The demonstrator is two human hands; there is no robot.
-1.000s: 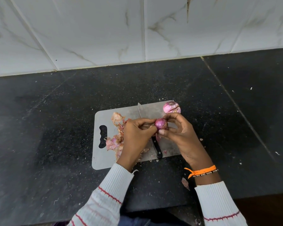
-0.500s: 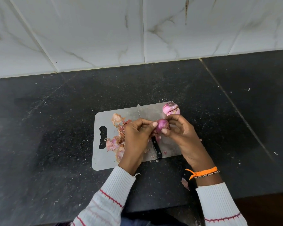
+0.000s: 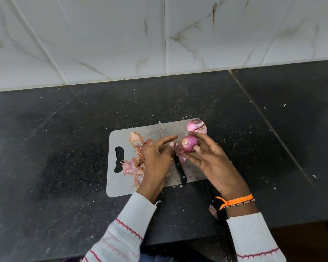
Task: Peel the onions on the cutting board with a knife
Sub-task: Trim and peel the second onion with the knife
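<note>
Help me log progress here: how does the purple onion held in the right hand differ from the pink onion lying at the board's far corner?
The round purple onion is pinched in the right hand, lifted off the grey plastic cutting board; the paler pink onion rests on it untouched. The purple one looks darker and smoother; the pink one shows split, streaky layers. Both are small and roundish.

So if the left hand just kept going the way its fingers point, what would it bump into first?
Probably the onion held in the right hand. The left hand has its fingers stretched out toward it, above the knife on the cutting board. Depth is hard to judge, so it might pass just behind.
</note>
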